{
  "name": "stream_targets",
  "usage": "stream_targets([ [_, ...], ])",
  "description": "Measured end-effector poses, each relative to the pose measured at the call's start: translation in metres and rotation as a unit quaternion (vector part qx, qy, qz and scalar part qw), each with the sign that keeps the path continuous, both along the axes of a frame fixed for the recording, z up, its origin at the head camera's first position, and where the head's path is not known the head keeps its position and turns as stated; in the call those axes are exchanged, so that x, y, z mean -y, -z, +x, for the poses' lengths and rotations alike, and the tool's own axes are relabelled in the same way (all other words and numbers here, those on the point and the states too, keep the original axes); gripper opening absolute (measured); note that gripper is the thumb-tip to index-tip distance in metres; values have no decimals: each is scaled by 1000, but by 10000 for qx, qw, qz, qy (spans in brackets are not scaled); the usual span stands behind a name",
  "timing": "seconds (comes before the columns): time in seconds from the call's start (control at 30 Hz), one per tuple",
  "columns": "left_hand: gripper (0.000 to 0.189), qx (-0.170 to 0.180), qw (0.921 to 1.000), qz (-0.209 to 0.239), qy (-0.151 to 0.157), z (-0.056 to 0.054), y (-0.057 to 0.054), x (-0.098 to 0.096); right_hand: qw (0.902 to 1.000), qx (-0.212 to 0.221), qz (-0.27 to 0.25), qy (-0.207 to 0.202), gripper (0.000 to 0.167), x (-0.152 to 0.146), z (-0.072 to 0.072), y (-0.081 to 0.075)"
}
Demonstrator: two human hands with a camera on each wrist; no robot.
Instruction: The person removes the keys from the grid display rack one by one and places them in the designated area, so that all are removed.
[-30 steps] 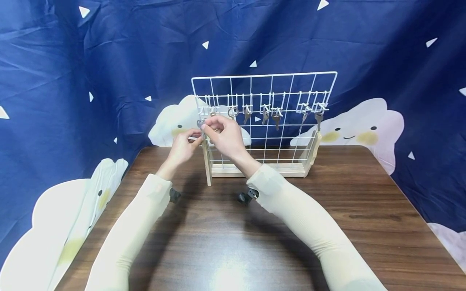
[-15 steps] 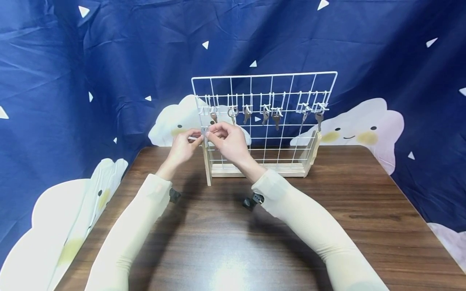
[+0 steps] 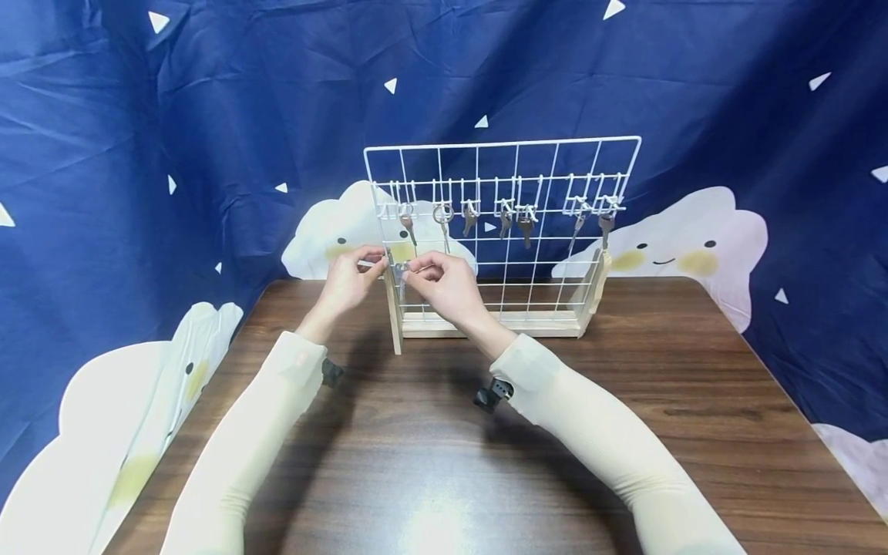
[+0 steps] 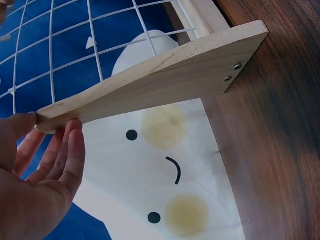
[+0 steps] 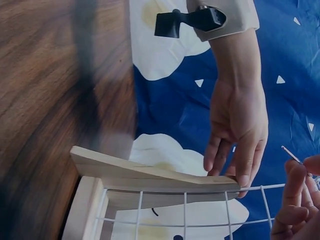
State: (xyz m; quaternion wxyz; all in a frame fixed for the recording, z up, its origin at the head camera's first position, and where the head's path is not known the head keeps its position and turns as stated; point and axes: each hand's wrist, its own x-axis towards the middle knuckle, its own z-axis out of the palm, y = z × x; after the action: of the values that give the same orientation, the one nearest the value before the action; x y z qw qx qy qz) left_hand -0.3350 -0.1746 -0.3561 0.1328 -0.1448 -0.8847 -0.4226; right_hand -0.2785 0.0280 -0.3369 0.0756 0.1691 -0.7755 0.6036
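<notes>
Two grips are in use at the left end of a white wire grid, upper centre of the head view. Left hand: thumb and fingers are curled about the upper end of a flat, pale wooden side panel, clasping it. Right hand: thumb and forefinger pinch a small silver-coloured metal key, left of frame centre, just beside the side panel. Whether this key touches the grid cannot be determined. Seven hanging metal keys form a row across the grid, above the right hand and toward the right. The assembly stands on a brown wood-grain table.
</notes>
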Motion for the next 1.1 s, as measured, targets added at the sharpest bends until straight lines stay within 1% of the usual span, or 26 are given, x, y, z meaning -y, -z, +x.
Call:
stream_targets([
  [0.27, 31, 7, 10000, 49, 14, 2, -4, -1, 9992, 91, 370, 129, 14, -5, 0, 11],
  [0.47, 32, -22, 10000, 44, 39, 2, -3, 0, 9986, 282, 441, 13, 14, -6, 1, 25],
  [0.63, 31, 18, 10000, 54, 29, 2, -2, 0, 9976, 379, 577, 20, 14, -7, 3, 36],
  [0.83, 32, 72, 10000, -34, -15, 2, -1, 1, 9963, 708, 487, -75, 14, -8, 6, 47],
  [1.03, 32, 79, 10000, 33, 7, 3, -3, 0, 9953, 800, 544, -78, 13, -9, 9, 57],
  [1.1, 31, 73, 10000, 52, 21, 3, -3, -1, 9950, 867, 483, -110, 13, -9, 10, 60],
])
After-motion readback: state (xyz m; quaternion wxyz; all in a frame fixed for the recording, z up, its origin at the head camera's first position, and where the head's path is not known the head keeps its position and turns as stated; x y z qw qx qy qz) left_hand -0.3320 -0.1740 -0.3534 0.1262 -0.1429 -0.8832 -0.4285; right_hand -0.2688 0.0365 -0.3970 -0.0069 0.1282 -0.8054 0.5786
